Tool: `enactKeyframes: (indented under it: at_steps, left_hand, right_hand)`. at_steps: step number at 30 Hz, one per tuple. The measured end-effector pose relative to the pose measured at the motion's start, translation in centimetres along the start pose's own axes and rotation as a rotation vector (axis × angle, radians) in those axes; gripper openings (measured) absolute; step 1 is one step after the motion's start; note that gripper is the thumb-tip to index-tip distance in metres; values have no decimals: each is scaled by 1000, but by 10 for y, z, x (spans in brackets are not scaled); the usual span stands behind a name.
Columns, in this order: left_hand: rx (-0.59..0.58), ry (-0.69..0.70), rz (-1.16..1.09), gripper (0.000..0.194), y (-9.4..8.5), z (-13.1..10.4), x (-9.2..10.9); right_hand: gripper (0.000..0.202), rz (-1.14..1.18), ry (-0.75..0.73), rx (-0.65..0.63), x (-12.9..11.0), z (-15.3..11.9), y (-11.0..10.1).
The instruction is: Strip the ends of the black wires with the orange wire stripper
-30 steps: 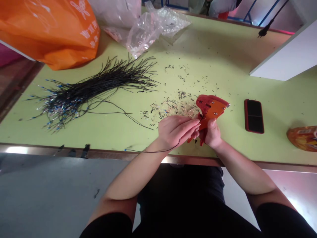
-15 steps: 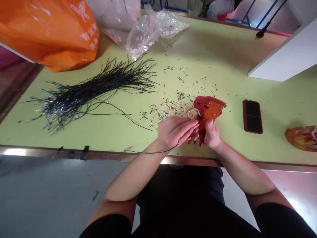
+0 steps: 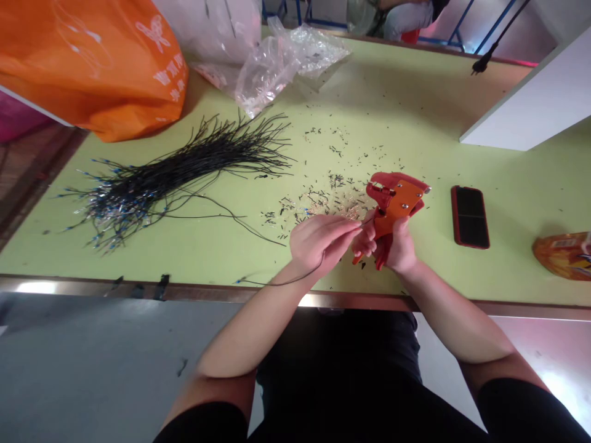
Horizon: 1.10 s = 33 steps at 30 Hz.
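Between the fingertips of my left hand point(image 3: 318, 241) is a thin black wire point(image 3: 286, 284); its blue-tipped end hangs out to the left over the table edge. My right hand point(image 3: 392, 245) is wrapped round the handles of a red and orange wire stripper point(image 3: 399, 200), whose head points up and away. The wire's other end is close to the tool, beside my right fingers. A large bundle of black wires point(image 3: 184, 163) with blue tips lies at the left. Short black clippings point(image 3: 339, 180) are scattered behind my hands.
An orange bag point(image 3: 115, 67) and clear plastic bags point(image 3: 272, 67) stand at the back left. To the right are a phone point(image 3: 470, 216), an orange package point(image 3: 563, 255) and a white panel point(image 3: 530, 98). A person's leg point(image 3: 406, 23) shows beyond the table point(image 3: 415, 92).
The stripper in my right hand has moved slightly right and up. My left hand has shifted a little left with the wire, leaving a wider gap between its fingertips and the tool.
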<state>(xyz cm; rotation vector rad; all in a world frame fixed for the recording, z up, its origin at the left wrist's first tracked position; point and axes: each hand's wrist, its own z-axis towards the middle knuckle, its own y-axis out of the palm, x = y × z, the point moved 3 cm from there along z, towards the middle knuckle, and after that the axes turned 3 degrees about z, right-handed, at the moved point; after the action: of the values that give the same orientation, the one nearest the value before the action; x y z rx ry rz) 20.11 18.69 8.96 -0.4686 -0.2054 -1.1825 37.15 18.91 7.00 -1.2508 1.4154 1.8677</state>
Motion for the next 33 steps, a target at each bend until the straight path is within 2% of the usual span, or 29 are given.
enactKeyframes:
  at_steps: [3, 6, 8, 10, 15, 22, 27, 33]
  left_hand:
    - [84, -244, -129, 3, 0, 0, -10]
    - [124, -477, -248, 13, 1, -3, -20]
    - [134, -525, -306, 20, 3, -3, -23]
    - [124, -514, -310, 23, 4, -3, -25]
    - [109, -386, -252, 20, 5, 0, -26]
    - [89, -235, -80, 20, -1, 1, -26]
    - [34, -249, 5, 28, -1, 1, -30]
    - [47, -252, 22, 32, -1, 1, -31]
  right_hand:
    - [80, 64, 59, -160, -10, 2, -8]
    - [85, 61, 149, -290, -10, -1, -15]
    - [85, 50, 191, -346, -6, -5, -15]
    - [83, 43, 225, -368, -2, -9, -13]
    - [81, 26, 228, -383, 2, -11, -8]
    - [77, -48, 230, -345, 3, -9, -12]
    - [75, -64, 219, -292, 4, -7, -9]
    - [71, -48, 185, -251, 8, -8, 0]
